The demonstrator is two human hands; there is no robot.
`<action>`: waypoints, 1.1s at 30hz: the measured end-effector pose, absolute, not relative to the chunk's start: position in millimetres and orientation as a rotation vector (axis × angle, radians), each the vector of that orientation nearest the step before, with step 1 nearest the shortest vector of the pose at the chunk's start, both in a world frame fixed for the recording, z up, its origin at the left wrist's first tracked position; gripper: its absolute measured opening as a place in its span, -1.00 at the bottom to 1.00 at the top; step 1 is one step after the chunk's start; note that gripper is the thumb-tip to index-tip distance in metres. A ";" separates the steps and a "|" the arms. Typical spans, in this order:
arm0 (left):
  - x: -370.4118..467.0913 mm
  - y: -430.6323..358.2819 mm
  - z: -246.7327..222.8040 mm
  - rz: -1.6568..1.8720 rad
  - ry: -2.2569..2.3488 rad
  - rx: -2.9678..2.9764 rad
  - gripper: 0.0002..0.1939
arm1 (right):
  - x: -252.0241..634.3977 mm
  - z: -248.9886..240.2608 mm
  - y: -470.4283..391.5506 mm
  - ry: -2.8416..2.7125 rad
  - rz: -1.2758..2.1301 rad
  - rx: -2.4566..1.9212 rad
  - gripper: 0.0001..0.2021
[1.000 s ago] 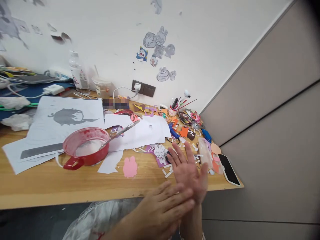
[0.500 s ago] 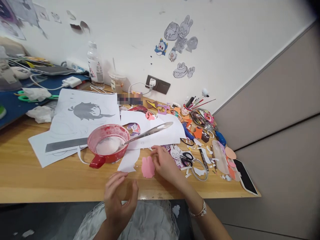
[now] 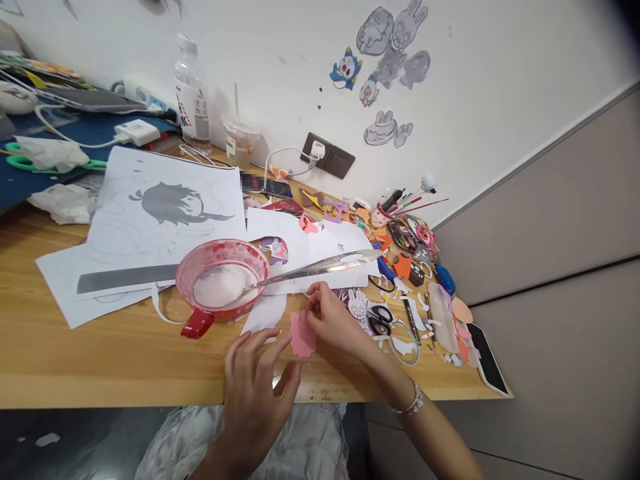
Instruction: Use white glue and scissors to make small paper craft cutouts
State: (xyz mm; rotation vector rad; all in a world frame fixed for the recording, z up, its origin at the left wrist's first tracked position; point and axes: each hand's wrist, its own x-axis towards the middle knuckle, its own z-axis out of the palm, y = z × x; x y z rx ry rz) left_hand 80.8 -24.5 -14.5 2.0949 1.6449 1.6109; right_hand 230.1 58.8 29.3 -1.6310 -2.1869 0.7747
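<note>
Left hand (image 3: 257, 380), loosely open and empty, had moved in beside the pink cutout (image 3: 303, 341) near the tabletop (image 3: 125, 367) front edge; right hand (image 3: 335, 323), fingers curled, touched it, grip unclear, so both flanked it.

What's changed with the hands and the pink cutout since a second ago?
The left hand and right hand were together, right of the pink cutout; they have since parted and moved to it. The right is now at its upper right edge, though a firm grip is hard to confirm; the left, fingers spread, is by its lower left. The metal utensil still rests in the red pan.
</note>
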 end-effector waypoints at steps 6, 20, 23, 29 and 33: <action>81.3 -24.7 -14.6 1.660 1.659 2.056 -0.56 | 227.4 32.7 57.0 -2.234 0.673 -1.641 -0.69; 80.0 -24.1 -16.2 1.690 1.660 2.048 -0.57 | 216.0 37.3 55.2 -2.406 0.376 -1.610 -0.70; 80.0 -24.9 -16.3 1.699 1.654 2.033 -0.58 | 213.0 40.2 54.3 -2.433 0.432 -1.488 -0.74; 79.2 -25.5 -17.0 1.699 1.659 1.997 -0.58 | 210.1 39.4 54.7 -2.525 0.505 -1.401 -0.68; 79.2 -25.6 -18.1 1.689 1.674 1.983 -0.57 | 211.8 34.7 58.8 -2.625 0.476 -1.343 -0.66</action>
